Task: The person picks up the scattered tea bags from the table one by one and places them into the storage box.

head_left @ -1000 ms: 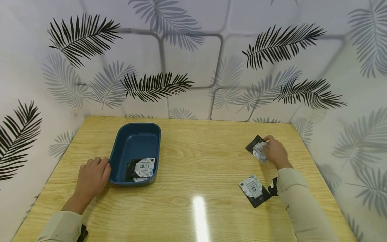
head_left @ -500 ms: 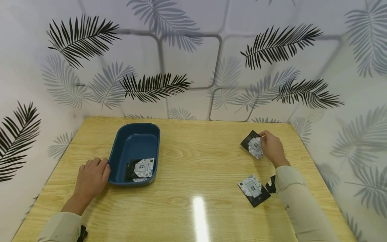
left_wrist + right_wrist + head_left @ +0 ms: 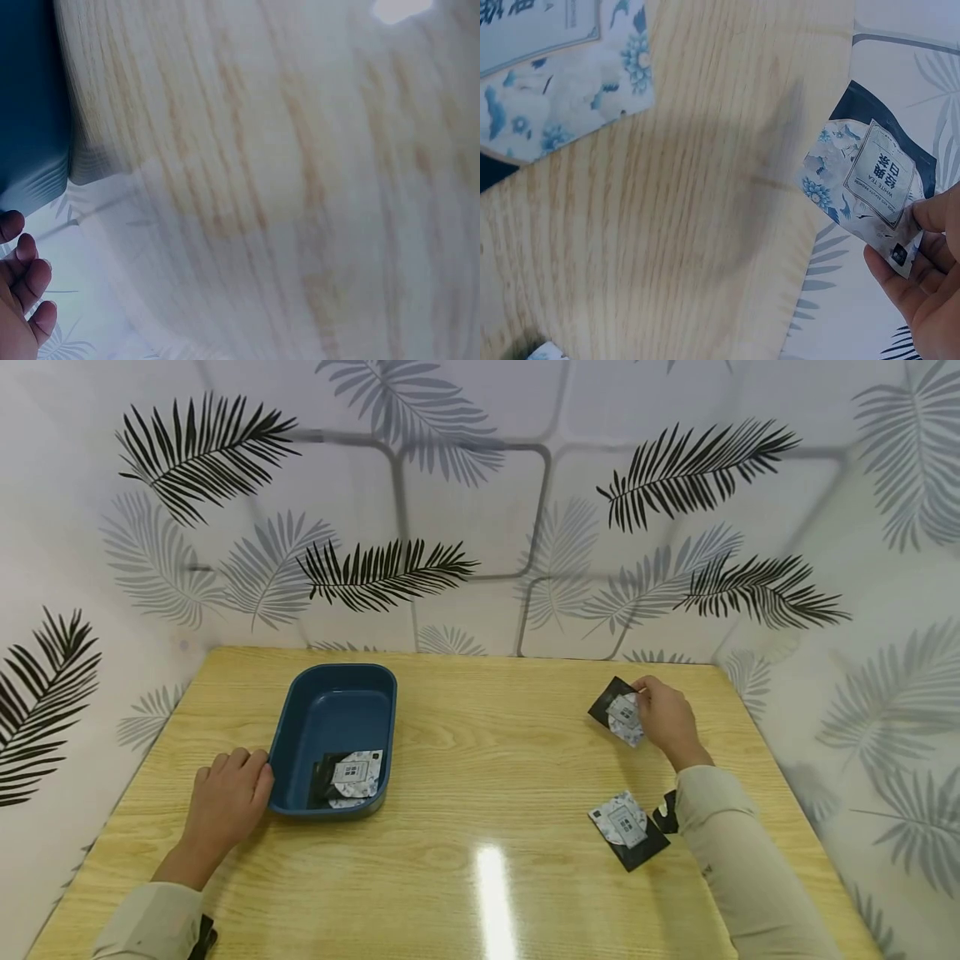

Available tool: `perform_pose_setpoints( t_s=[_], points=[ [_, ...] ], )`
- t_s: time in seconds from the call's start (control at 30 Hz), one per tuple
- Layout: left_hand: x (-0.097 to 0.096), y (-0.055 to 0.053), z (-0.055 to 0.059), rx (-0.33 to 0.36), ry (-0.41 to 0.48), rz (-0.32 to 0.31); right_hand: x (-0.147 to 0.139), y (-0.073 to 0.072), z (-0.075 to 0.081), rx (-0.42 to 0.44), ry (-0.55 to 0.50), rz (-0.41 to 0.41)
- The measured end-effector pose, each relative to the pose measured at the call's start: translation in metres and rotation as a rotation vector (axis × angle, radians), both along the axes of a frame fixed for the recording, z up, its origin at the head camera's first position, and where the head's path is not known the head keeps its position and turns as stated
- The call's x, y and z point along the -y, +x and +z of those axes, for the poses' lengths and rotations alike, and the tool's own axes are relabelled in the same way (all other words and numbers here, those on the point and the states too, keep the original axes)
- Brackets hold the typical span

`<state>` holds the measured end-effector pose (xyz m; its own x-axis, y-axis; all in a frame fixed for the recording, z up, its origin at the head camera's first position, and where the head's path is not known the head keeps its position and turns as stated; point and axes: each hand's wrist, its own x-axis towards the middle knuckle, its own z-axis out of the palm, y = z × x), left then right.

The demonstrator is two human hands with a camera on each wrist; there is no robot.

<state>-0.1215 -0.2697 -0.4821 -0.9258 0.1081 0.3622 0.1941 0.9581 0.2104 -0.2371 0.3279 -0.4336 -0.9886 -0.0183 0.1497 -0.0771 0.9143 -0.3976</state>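
Note:
My right hand (image 3: 667, 718) pinches a white tea sachet (image 3: 862, 176), black and blue-floral, by one corner between thumb and fingers. It is held over the far right of the table, tilted. A second tea sachet (image 3: 627, 831) lies flat nearer to me, below the right hand. At the left stands a dark blue plastic tub (image 3: 281, 735) with overlapping tea sachets (image 3: 352, 777) at its near end. My left hand (image 3: 228, 802) holds the tub's left rim with curled fingers; the left wrist view shows its fingertips (image 3: 43, 319) by the tub's outer wall.
A wood-grain table (image 3: 465, 760) spreads between the tub and the right-hand sachets. Leaf-patterned walls (image 3: 480, 510) enclose its back and sides. A black object (image 3: 665, 814) shows beside the right sleeve; a small printed corner (image 3: 547, 351) appears low in the right wrist view.
My right hand has carried its tea sachet a little leftward and away from me. The left hand, the tub and the sachet on the table stay put.

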Motion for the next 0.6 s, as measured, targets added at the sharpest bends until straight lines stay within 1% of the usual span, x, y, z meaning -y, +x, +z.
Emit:
perform_pose_setpoints(
  t_s=[0.13,0.37,0.6],
  points=[
    [0.000,-0.001,0.000,0.005,0.001,0.000,0.006,-0.002,0.004,-0.022,0.017,0.019],
    [0.000,0.000,0.000,0.021,0.012,0.003,0.023,-0.008,0.012,-0.079,0.005,0.046],
    [-0.001,0.000,0.001,0.026,0.015,0.009,0.040,-0.011,0.019,-0.070,-0.005,0.066]
  ],
)
